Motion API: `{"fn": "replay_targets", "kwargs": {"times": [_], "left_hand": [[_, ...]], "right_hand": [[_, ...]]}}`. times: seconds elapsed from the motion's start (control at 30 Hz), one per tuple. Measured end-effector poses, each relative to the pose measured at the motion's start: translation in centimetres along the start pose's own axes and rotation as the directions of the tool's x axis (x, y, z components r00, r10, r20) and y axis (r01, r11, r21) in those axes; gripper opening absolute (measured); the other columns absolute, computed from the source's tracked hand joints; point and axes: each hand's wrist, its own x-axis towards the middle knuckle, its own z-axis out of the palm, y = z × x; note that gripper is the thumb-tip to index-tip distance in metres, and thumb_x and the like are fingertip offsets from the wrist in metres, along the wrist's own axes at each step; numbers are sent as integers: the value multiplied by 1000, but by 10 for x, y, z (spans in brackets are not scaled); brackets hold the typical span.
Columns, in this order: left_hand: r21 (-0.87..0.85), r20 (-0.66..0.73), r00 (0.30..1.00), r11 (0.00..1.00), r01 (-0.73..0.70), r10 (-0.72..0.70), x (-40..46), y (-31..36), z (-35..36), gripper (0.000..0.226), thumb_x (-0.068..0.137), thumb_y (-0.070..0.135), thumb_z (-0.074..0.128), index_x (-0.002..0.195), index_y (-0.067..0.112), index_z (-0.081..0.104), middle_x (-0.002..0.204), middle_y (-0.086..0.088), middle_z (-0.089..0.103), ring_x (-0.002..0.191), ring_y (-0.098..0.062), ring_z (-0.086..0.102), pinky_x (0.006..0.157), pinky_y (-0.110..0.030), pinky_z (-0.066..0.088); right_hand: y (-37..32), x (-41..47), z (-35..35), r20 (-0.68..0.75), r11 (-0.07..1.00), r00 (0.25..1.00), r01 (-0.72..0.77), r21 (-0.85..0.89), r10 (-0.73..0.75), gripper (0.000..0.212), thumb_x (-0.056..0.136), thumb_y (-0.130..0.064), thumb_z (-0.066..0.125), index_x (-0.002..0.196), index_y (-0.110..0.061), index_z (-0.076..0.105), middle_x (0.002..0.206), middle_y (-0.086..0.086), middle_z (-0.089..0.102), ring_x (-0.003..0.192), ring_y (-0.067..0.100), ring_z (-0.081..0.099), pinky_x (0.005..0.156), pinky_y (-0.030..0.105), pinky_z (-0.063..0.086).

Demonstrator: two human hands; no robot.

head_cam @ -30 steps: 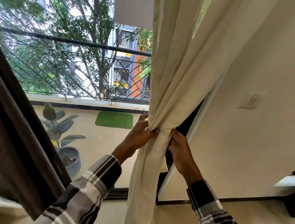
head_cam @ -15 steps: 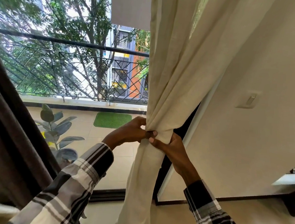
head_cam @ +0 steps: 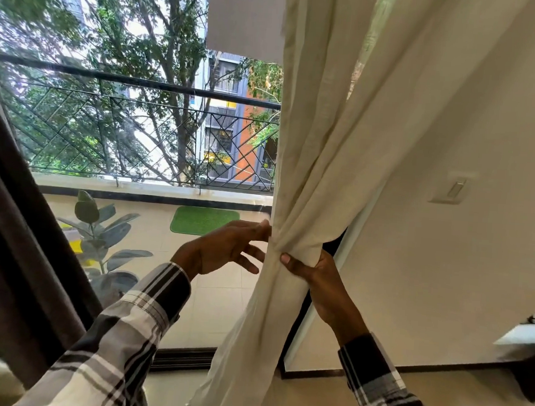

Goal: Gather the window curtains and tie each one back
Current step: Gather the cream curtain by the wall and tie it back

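Cream curtain (head_cam: 320, 162) hangs at right edge of window (head_cam: 131, 128), next to white wall (head_cam: 447, 265), bunched in tight at its middle. Right hand (head_cam: 310, 267) wrapped round bunched part, thumb in front, squeezing cloth. Left hand (head_cam: 227, 246) just beside curtain on window side, fingers spread and straight, top fingertips touching cloth edge, holding nothing. Brown curtain (head_cam: 10, 246) hangs at left edge of window. Outside: leafy plant (head_cam: 97, 237) and green mat (head_cam: 204, 221) on balcony floor.
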Motion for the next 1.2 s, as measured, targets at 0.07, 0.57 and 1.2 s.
{"fn": "replay_targets", "kwargs": {"times": [0.07,0.57,1.2], "left_hand": [[18,-69,997,999,-34,35,0,-4,-1,21,92,25,57,106,17,71,108,-7,70,83,-25,67,62,-32,57],[141,-211,965,982,-129,157,5,-9,14,24,93,8,60,116,2,63,104,-14,69,81,-21,65,65,-33,57],[187,-330,941,973,137,-69,16,-21,25,27,83,6,67,110,9,64,97,-14,71,80,-16,65,77,-37,54]], "right_hand": [[0,1,0,0,1000,1000,-6,7,6,34,77,-14,77,109,-19,67,107,2,75,99,19,71,83,31,57],[5,3,-3,26,999,999,-32,-1,32,59,73,-25,83,126,-12,61,119,6,71,110,24,67,92,38,54],[-4,-9,-8,33,1000,999,-5,-19,6,37,73,-24,75,110,-23,69,108,-2,75,101,15,70,81,25,56]]}}
